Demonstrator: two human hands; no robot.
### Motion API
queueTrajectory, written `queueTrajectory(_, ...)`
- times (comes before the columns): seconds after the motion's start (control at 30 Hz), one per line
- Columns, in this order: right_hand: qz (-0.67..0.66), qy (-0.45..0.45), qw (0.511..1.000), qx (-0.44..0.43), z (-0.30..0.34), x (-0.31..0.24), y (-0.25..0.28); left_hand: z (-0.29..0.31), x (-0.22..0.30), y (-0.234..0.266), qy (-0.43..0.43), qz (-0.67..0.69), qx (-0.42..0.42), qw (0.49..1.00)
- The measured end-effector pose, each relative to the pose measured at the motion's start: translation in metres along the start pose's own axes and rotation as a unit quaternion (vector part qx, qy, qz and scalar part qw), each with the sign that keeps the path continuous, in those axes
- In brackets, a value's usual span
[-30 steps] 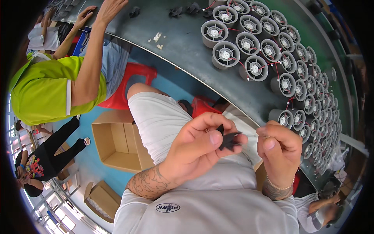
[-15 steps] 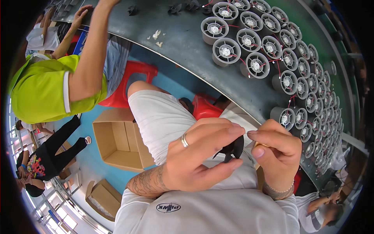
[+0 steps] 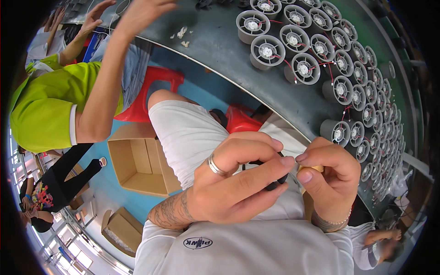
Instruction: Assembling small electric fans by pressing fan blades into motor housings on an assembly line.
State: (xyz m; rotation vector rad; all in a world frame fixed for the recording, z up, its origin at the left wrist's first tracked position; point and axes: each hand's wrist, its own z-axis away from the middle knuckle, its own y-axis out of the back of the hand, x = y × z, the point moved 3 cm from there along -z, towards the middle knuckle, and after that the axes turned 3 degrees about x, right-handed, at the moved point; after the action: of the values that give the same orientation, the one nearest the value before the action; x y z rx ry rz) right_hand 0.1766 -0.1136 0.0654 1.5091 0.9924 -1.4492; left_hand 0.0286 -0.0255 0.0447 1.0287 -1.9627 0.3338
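My left hand (image 3: 236, 181), with a ring on one finger, grips a small black fan impeller (image 3: 276, 183), mostly hidden behind the fingers. Close beside it, my right hand (image 3: 333, 178) pinches a small brass-coloured piece (image 3: 316, 169) between thumb and fingers; its exact kind is hidden. Both hands are held in front of my chest, above my lap, fingertips nearly meeting. Nearest to them on the dark workbench (image 3: 224, 59) stand grey round fan housings (image 3: 337, 132) with white centres and thin red wires.
Rows of several fan housings (image 3: 302, 68) cover the bench's right side. Pale scraps (image 3: 182, 33) lie near its edge. To the left, a co-worker in a lime shirt (image 3: 50, 110) sits on a red stool (image 3: 156, 85). An open cardboard box (image 3: 142, 162) is on the floor.
The impeller has turned in my left fingers, which now close further over it. My right hand has shifted slightly right, showing more of the brass-coloured piece. The co-worker's arm has moved right.
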Motion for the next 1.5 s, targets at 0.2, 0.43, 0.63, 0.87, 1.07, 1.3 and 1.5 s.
queueTrajectory(0.2,0.032,0.033,0.999,-0.007,-0.001,-0.003,0.000,-0.001,0.000,0.000,0.004,0.011,0.006,1.000)
queueTrajectory(0.43,0.080,0.048,0.996,0.003,-0.002,-0.007,0.002,-0.003,0.000,0.001,-0.002,-0.003,0.015,1.000)
queueTrajectory(0.63,0.112,0.062,0.992,-0.001,-0.002,-0.011,0.002,-0.003,0.001,0.001,0.003,-0.009,0.010,1.000)
queueTrajectory(0.87,0.148,0.089,0.985,-0.001,-0.002,-0.015,0.002,-0.005,0.002,0.001,0.010,-0.021,0.003,1.000)
queueTrajectory(1.07,0.141,0.077,0.987,0.002,-0.002,-0.015,0.003,-0.005,0.002,0.000,0.017,-0.022,-0.001,1.000)
queueTrajectory(1.3,0.140,0.066,0.988,0.010,-0.002,-0.013,0.005,-0.005,0.002,-0.001,0.012,-0.024,-0.005,1.000)
queueTrajectory(1.5,0.112,0.032,0.993,0.003,0.000,-0.008,0.008,-0.005,0.001,-0.003,0.009,-0.024,-0.003,1.000)
